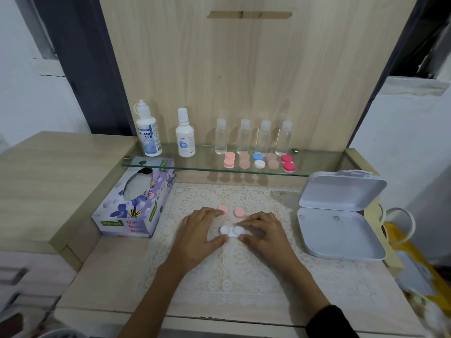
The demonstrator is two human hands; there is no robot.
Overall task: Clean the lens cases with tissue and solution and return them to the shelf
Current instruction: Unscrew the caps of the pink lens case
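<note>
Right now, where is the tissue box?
In the head view the tissue box lies left of the lace mat, its far end tucked under the left end of the glass shelf.

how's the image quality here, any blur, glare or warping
Head view: wide-angle warping bends the edges of the wood panel; the bottom-right corner is blurred; the white case looks overexposed, its wells barely readable; soft shadows show beneath the glass shelf.
</note>
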